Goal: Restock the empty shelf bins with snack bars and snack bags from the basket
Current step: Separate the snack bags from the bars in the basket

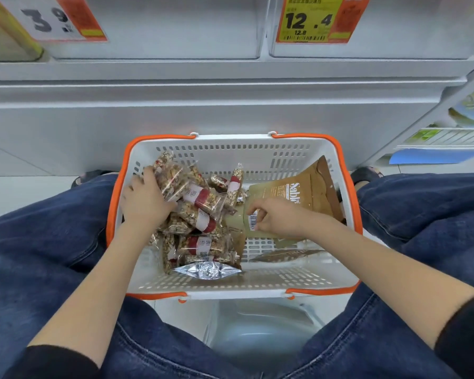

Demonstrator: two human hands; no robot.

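Head view — hands point(145, 199) grip bars point(175, 184), bag point(293, 198)

Under my left hand point(145, 199) the snack bars point(195, 212) sit in clear, glossy, crinkled plastic wrap. My right hand point(278, 218) pinches a matt brown snack bag point(309, 192), paper-like I think. Nearer me lies a shiny, creased silver foil pouch point(208, 270). The basket point(230, 150) is smooth white plastic with orange handles. My jeans point(39, 236) are coarse blue denim.
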